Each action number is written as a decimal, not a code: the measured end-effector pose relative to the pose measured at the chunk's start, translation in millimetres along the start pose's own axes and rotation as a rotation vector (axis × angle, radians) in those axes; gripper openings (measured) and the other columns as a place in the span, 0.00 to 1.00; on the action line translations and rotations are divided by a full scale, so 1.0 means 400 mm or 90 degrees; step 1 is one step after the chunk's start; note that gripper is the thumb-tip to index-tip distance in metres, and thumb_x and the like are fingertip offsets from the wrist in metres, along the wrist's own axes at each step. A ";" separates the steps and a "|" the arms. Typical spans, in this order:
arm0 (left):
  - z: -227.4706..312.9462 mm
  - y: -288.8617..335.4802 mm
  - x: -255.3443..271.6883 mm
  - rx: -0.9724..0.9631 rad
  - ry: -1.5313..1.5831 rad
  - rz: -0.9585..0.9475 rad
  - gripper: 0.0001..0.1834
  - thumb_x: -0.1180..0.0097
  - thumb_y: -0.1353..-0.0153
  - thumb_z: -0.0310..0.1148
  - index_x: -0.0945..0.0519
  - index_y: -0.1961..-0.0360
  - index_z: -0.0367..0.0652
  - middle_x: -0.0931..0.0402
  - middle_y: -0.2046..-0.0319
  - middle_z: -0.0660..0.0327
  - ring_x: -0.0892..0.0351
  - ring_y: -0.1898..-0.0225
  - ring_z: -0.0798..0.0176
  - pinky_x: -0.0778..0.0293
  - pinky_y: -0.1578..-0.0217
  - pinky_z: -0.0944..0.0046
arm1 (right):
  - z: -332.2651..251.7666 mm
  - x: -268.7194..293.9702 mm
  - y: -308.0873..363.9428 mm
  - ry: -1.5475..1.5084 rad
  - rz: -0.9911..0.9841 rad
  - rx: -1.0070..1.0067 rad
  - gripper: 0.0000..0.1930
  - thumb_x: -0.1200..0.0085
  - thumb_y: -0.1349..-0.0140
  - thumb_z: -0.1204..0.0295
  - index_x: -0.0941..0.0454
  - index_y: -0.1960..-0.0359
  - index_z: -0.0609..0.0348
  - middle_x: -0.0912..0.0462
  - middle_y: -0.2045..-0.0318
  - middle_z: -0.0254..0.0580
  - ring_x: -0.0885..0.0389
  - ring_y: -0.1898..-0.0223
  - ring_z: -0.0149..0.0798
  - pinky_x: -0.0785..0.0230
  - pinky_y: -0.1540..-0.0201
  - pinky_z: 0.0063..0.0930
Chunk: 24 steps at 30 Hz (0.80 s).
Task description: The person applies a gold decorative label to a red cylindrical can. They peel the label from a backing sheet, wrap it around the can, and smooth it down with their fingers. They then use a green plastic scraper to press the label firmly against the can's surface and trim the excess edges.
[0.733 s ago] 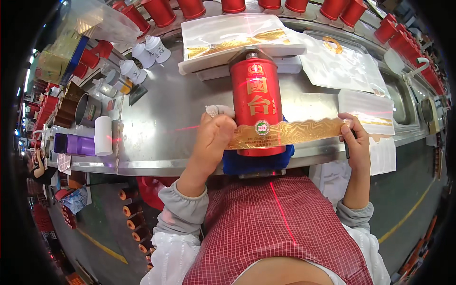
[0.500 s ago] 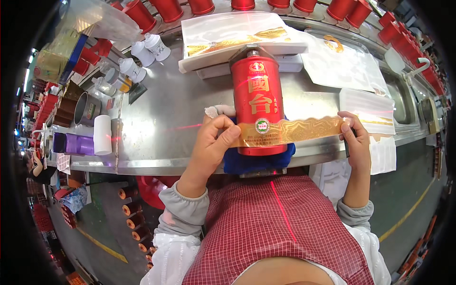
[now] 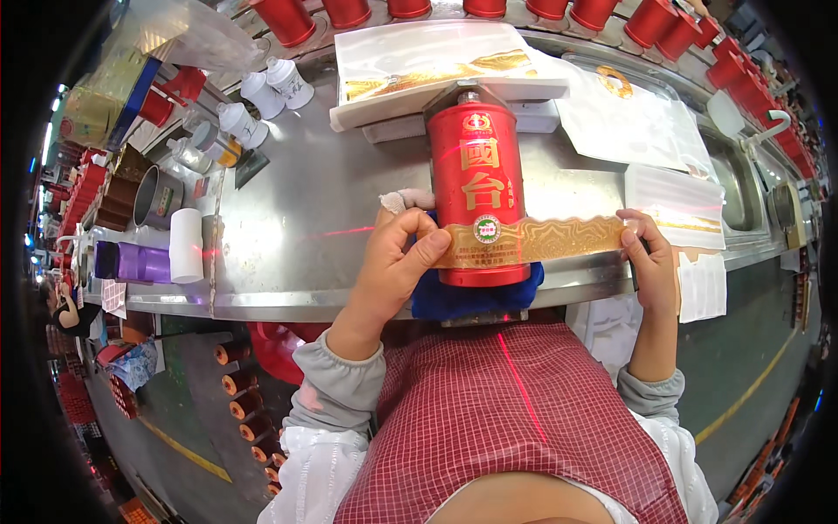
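Note:
A red bottle (image 3: 478, 179) with gold characters lies on its back on a blue cloth pad (image 3: 428, 299) at the bench's near edge, its neck pointing away from me. A gold patterned label strip (image 3: 572, 242) crosses its lower part and stretches out to the right. My left hand (image 3: 393, 262) presses the strip's left end against the bottle's side, between thumb and fingers; a white wrap covers one fingertip. Out to the right, my right hand (image 3: 652, 262) pinches the strip's free end, holding it off the bottle.
Sheets of gold labels (image 3: 436, 57) lie behind the bottle, with more backing sheets (image 3: 628, 118) at right. Small white bottles (image 3: 288, 83), a metal cup (image 3: 159, 199) and a white roll (image 3: 186, 245) stand at left. Red bottles (image 3: 347, 10) line the far edge. A sink (image 3: 742, 183) is at right.
The strip between my hands looks straighter and flatter. Both hands keep their grip, with only slight movement. The red bottles along the far edge have shifted to the right.

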<state>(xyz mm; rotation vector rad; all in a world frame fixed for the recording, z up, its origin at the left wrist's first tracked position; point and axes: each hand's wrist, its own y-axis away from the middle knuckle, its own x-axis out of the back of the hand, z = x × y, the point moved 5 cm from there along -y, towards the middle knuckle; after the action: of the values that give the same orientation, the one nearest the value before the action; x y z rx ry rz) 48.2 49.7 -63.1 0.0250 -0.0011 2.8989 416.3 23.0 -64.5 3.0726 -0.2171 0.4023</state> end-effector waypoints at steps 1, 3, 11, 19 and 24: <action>0.003 -0.002 0.001 -0.009 -0.007 -0.005 0.15 0.40 0.35 0.41 0.23 0.71 0.42 0.34 0.47 0.53 0.38 0.44 0.60 0.42 0.42 0.60 | 0.000 -0.002 0.001 -0.006 -0.002 -0.003 0.08 0.43 0.35 0.69 0.24 0.70 0.59 0.23 0.49 0.42 0.29 0.56 0.27 0.37 0.60 0.19; 0.009 -0.003 -0.001 -0.022 0.003 -0.010 0.15 0.40 0.35 0.41 0.24 0.71 0.42 0.34 0.47 0.53 0.37 0.45 0.61 0.40 0.42 0.61 | -0.001 -0.003 0.006 -0.004 -0.005 -0.011 0.08 0.43 0.35 0.69 0.24 0.70 0.59 0.23 0.49 0.42 0.29 0.55 0.28 0.37 0.59 0.20; -0.007 -0.005 -0.002 0.059 0.074 -0.025 0.14 0.40 0.35 0.41 0.24 0.71 0.42 0.37 0.46 0.55 0.37 0.47 0.64 0.35 0.46 0.63 | -0.003 -0.009 0.002 0.038 -0.010 0.003 0.09 0.42 0.35 0.70 0.26 0.72 0.59 0.24 0.50 0.43 0.29 0.52 0.29 0.36 0.56 0.21; -0.002 -0.005 0.004 0.014 0.033 -0.028 0.16 0.40 0.35 0.43 0.24 0.71 0.42 0.35 0.47 0.54 0.38 0.46 0.62 0.41 0.43 0.61 | -0.011 -0.014 0.003 0.042 -0.005 -0.010 0.09 0.42 0.35 0.71 0.26 0.72 0.60 0.23 0.50 0.45 0.29 0.46 0.34 0.38 0.46 0.26; 0.004 -0.005 0.005 -0.014 0.002 -0.026 0.17 0.40 0.35 0.44 0.24 0.72 0.42 0.35 0.47 0.54 0.39 0.46 0.61 0.42 0.42 0.61 | -0.008 -0.013 0.002 0.055 -0.011 0.001 0.09 0.42 0.36 0.71 0.25 0.71 0.60 0.23 0.50 0.45 0.29 0.46 0.35 0.40 0.43 0.28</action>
<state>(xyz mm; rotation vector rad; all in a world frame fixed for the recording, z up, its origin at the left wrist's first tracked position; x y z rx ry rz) 46.7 52.2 -61.6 0.0155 -0.0307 2.8582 410.5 23.1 -62.7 3.0483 -0.1863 0.5338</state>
